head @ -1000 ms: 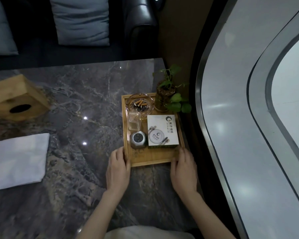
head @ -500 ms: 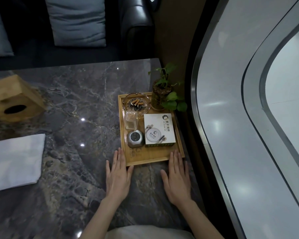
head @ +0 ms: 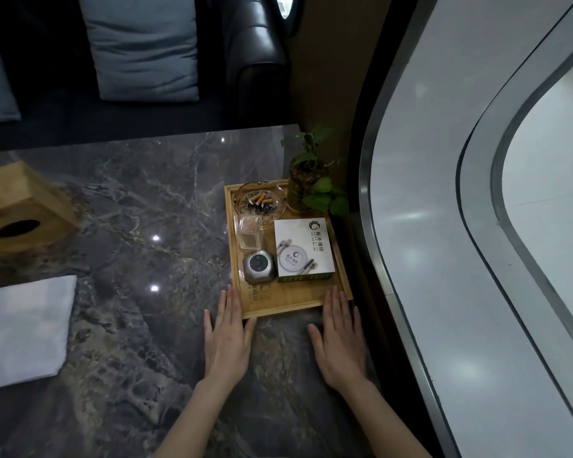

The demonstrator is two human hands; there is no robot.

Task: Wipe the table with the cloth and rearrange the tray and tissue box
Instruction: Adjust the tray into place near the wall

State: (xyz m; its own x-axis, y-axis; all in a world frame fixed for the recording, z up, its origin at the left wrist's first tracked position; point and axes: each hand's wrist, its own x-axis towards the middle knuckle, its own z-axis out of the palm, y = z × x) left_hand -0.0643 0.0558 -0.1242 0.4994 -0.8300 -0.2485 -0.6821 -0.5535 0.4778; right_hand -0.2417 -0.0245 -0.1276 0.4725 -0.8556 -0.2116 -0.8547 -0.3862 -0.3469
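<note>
A wooden tray (head: 290,300) sits at the right side of the dark marble table (head: 139,206). It holds a glass ashtray, a small glass, a silver gadget and a white box. My left hand (head: 227,335) lies flat on the table, fingertips at the tray's near left corner. My right hand (head: 339,338) lies flat too, fingertips touching the near right corner. Neither hand holds anything. A folded white cloth (head: 24,328) lies at the left edge. The wooden tissue box (head: 20,206) stands at the far left.
A potted green plant (head: 311,180) stands at the tray's far right corner. Behind the table are a dark sofa (head: 255,61) and grey cushions (head: 143,44). A curved window wall (head: 477,226) runs along the right.
My hands let go of the tray's near corners and flattened onto the table just in front of it. The tray stays where it was.
</note>
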